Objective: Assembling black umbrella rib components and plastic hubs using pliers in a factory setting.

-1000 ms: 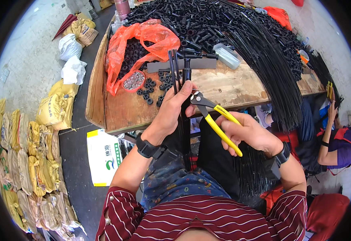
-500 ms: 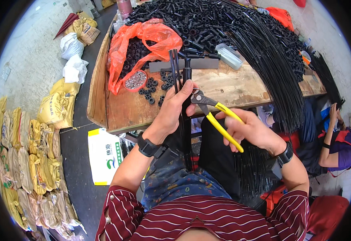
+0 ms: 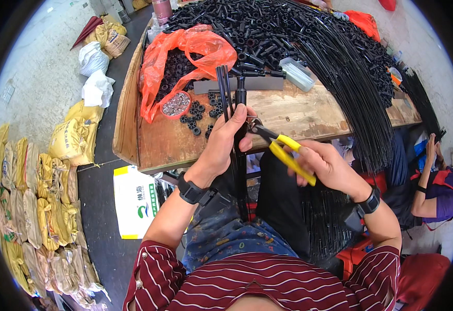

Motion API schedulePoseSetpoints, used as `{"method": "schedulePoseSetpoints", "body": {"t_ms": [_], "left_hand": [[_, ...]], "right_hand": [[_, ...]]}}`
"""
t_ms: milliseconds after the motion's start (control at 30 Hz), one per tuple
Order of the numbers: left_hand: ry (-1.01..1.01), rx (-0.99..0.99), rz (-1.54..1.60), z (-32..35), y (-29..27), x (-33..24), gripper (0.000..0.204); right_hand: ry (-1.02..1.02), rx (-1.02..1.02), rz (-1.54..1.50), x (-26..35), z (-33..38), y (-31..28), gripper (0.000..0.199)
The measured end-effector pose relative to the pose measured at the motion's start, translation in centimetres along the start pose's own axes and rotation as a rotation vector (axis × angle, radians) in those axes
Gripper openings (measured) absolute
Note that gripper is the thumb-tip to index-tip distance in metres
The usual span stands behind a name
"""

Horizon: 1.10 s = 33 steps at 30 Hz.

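My left hand [image 3: 220,142] is wrapped round a small bundle of thin black rods [image 3: 222,85] and a thicker black tube [image 3: 241,96], all upright just over the table's near edge. My right hand [image 3: 329,165] grips pliers [image 3: 289,143] with yellow handles and dark jaws. Those jaws meet the tube beside my left fingertips, at a small bit of metal wire or clip that is too small to make out. Left of my left hand, short black ring-shaped parts [image 3: 196,115] lie loose on the wooden table [image 3: 164,142], beside a red dish of small metal pieces [image 3: 176,104].
An orange plastic bag [image 3: 156,67] holds more black parts. Behind it rises a heap of black tubes [image 3: 268,39]. Long black rods [image 3: 351,98] hang over the table's right edge. A clear plastic box [image 3: 297,75] stands mid-table. Another person's arm [image 3: 427,166] shows at right.
The pliers' yellow handles have come closer together in my right hand, and the tool has turned slightly. My left hand stays round the rods and tube.
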State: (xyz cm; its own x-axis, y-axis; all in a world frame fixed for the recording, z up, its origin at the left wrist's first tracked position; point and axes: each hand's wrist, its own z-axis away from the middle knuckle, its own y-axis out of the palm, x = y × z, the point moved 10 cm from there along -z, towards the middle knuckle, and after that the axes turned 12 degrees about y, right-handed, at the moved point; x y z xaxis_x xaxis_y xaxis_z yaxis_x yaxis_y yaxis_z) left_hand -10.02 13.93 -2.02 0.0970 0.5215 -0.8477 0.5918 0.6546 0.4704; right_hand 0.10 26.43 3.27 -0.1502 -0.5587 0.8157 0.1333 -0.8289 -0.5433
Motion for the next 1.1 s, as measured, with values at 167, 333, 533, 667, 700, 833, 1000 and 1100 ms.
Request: {"method": "schedulePoseSetpoints", "body": {"t_ms": [167, 333, 533, 667, 700, 833, 1000, 1100], "left_hand": [[-0.041, 0.118, 0.131, 0.1, 2.0, 0.1, 0.036], [-0.033, 0.143, 0.117, 0.3, 2.6, -0.2, 0.035], [-0.029, 0.146, 0.12, 0.6, 2.9, -0.4, 0.036], [-0.058, 0.147, 0.172, 0.7, 2.6, 0.0, 0.037], [-0.057, 0.145, 0.17, 0.7, 2.6, -0.1, 0.037], [-0.055, 0.12, 0.136, 0.9, 2.8, -0.1, 0.038], [-0.044, 0.093, 0.08, 0.8, 2.6, 0.0, 0.039], [-0.042, 0.095, 0.092, 0.7, 2.6, -0.1, 0.039]], "right_hand": [[0.444, 0.578, -0.342, -3.1, 1.4, 5.2, 0.046], [0.446, 0.708, -0.557, -1.3, 1.7, 4.4, 0.058], [0.489, 0.728, -0.557, -1.6, 2.2, 4.7, 0.058], [0.444, 0.64, -0.649, -1.3, 2.6, 6.2, 0.056], [0.426, 0.638, -0.643, -1.3, 2.7, 6.3, 0.055], [0.472, 0.589, -0.702, -1.5, 3.2, 6.7, 0.046], [0.465, 0.539, -0.784, -1.3, 3.3, 7.5, 0.04], [0.462, 0.503, -0.743, -1.6, 3.1, 7.3, 0.037]]}}
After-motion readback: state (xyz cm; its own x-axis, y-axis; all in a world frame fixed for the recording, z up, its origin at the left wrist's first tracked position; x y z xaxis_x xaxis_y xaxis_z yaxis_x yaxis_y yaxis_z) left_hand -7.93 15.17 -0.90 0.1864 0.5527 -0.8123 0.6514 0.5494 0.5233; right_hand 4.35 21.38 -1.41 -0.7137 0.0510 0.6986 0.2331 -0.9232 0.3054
